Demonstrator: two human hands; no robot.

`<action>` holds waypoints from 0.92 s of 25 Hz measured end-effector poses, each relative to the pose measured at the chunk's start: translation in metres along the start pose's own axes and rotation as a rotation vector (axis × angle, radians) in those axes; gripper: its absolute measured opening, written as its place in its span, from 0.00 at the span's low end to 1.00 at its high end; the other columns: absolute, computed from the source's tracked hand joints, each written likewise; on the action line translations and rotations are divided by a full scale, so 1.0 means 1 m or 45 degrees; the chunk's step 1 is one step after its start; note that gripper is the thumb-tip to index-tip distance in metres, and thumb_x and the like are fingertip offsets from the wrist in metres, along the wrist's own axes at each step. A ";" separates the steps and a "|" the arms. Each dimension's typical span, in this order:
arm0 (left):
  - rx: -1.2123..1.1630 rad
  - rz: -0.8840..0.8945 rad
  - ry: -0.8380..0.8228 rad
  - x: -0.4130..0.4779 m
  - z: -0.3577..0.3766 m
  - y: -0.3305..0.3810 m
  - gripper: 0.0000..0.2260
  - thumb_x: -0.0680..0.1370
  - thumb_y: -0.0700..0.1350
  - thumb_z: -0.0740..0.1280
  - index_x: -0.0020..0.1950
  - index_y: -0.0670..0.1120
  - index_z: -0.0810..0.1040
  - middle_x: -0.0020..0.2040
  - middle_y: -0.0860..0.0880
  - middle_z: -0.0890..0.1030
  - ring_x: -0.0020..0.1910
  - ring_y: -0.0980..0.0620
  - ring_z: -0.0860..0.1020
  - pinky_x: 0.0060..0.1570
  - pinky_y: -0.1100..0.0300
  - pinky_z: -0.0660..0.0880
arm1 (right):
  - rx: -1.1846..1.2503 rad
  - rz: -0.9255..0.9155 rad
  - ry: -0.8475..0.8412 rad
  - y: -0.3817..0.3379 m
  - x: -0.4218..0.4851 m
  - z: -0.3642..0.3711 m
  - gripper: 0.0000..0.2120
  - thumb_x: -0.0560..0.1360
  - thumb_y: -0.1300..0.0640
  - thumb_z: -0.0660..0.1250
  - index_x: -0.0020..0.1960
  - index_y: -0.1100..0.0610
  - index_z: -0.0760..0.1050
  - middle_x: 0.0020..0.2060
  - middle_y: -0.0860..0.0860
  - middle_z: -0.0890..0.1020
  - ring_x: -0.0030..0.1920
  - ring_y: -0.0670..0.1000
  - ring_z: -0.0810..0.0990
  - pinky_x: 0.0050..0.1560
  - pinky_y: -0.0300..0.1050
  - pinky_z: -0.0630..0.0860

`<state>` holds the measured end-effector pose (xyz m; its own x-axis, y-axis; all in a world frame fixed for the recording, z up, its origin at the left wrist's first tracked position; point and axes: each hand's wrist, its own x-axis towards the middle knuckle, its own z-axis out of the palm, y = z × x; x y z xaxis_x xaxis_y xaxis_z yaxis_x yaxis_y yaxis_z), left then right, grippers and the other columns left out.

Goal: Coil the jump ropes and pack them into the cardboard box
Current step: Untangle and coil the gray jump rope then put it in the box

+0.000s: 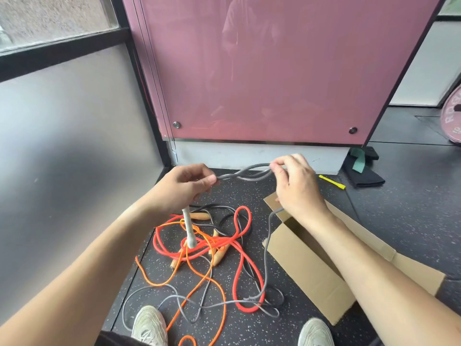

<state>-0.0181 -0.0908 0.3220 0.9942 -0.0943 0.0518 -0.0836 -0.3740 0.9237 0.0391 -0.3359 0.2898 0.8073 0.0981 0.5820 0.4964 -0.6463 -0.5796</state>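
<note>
Underfoot, a dark speckled floor [399,221] runs to a glossy pink panel [262,71] at the far side, with a frosted wall [62,146] on the left. The left hand [184,186] and right hand [296,186] hold a grey rope [245,172] aloft, fingers curled round its twisted strands. Other ropes [212,245] lie tangled on the floor, left of the open cardboard box [306,265]. The right forearm [361,258] hides much of the box's inside, and a round plate [452,118] is cut off at the right edge.

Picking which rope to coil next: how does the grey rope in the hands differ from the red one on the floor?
The grey rope is partly lifted, its strands held between the left hand and right hand; the red rope lies wholly on the floor. The grey rope looks thinner, the red rope thicker. Both are still outside the cardboard box.
</note>
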 end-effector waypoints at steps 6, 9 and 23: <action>-0.183 0.038 0.230 -0.006 -0.021 0.000 0.06 0.82 0.40 0.66 0.46 0.45 0.78 0.33 0.55 0.73 0.31 0.54 0.64 0.33 0.60 0.61 | -0.091 0.804 0.122 0.038 0.006 -0.026 0.13 0.84 0.59 0.56 0.60 0.63 0.76 0.59 0.60 0.80 0.59 0.60 0.76 0.56 0.50 0.70; -0.337 -0.138 0.564 -0.002 -0.037 -0.005 0.08 0.83 0.41 0.64 0.44 0.48 0.78 0.36 0.50 0.72 0.30 0.55 0.64 0.32 0.60 0.60 | -0.108 0.952 0.152 0.049 0.006 -0.038 0.14 0.85 0.57 0.55 0.62 0.62 0.75 0.60 0.59 0.79 0.60 0.60 0.76 0.57 0.50 0.71; -0.539 -0.097 0.513 -0.002 -0.009 0.003 0.09 0.84 0.40 0.60 0.45 0.48 0.71 0.35 0.51 0.68 0.29 0.56 0.62 0.32 0.60 0.62 | -0.419 0.546 -0.318 0.027 -0.014 -0.023 0.22 0.78 0.60 0.63 0.72 0.56 0.68 0.71 0.56 0.71 0.71 0.58 0.66 0.71 0.55 0.64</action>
<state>-0.0201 -0.0834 0.3284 0.9505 0.3077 0.0433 -0.0593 0.0429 0.9973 0.0338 -0.3721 0.2792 0.9842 -0.0744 0.1605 0.0167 -0.8644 -0.5025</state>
